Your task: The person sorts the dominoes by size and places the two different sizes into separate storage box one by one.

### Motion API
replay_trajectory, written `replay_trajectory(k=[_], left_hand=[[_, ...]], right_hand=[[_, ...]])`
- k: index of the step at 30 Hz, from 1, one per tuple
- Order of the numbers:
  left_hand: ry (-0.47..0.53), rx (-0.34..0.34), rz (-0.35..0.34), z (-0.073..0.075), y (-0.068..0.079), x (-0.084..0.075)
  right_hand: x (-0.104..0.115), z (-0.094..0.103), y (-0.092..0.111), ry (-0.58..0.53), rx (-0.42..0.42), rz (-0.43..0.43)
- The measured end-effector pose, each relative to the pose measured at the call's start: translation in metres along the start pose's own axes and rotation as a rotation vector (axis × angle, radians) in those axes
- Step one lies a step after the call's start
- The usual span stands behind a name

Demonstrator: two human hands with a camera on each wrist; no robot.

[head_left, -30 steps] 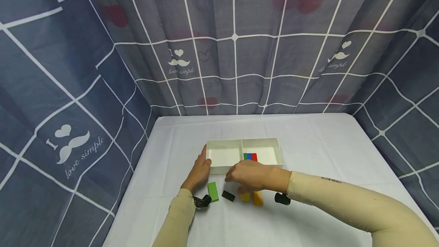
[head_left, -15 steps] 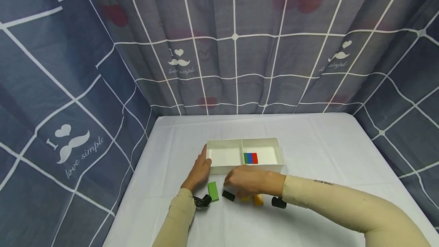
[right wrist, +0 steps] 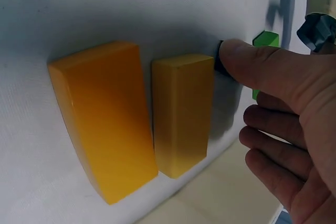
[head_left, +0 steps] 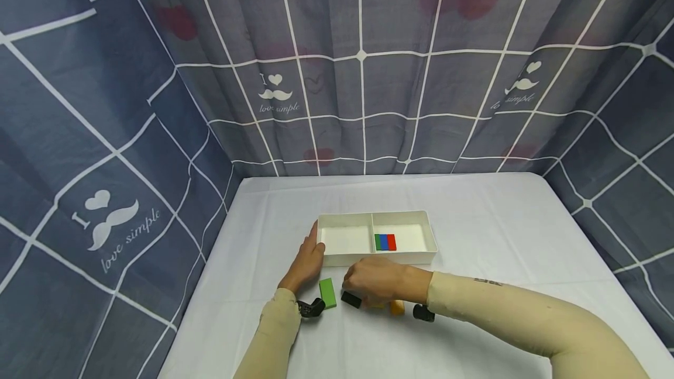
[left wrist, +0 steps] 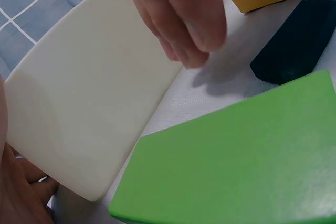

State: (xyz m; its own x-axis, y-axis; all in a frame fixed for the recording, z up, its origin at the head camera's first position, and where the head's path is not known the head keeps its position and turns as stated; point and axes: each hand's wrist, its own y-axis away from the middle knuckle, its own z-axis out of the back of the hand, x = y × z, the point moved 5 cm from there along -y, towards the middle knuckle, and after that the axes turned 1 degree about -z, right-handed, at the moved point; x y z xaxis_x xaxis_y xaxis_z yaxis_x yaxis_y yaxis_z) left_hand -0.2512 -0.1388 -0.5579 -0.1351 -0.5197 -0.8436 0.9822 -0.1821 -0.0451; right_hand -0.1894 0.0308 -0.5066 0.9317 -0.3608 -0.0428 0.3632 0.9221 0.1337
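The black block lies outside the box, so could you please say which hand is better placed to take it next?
Probably the right hand: it is beside the black block, apparently holding nothing, while the left hand rests against the white box.

The left hand point(head_left: 305, 263) held the white box point(head_left: 337, 260) while the right hand point(head_left: 375, 279) was just beside a black block point(head_left: 351, 300).

A green block point(head_left: 327, 294), black block point(head_left: 351, 300), yellow block point(right wrist: 182, 116) and orange block point(right wrist: 107, 121) are seen; the bench point(head_left: 484, 221) is clad white, the grey curtain point(head_left: 389, 86) white-gridded.
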Motion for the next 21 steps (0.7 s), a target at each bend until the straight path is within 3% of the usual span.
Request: replay_trajectory(k=[6,21], left_hand=[[0.007,-0.017,-0.022,0.0,0.0,-0.001],[-0.004,-0.001,0.011,0.0,0.0,0.001]], right_hand=[[0.002,-0.004,-0.002,0.058,-0.015,0.013],[0.013,-0.01,-0.009,0.222,-0.018,0.041]])
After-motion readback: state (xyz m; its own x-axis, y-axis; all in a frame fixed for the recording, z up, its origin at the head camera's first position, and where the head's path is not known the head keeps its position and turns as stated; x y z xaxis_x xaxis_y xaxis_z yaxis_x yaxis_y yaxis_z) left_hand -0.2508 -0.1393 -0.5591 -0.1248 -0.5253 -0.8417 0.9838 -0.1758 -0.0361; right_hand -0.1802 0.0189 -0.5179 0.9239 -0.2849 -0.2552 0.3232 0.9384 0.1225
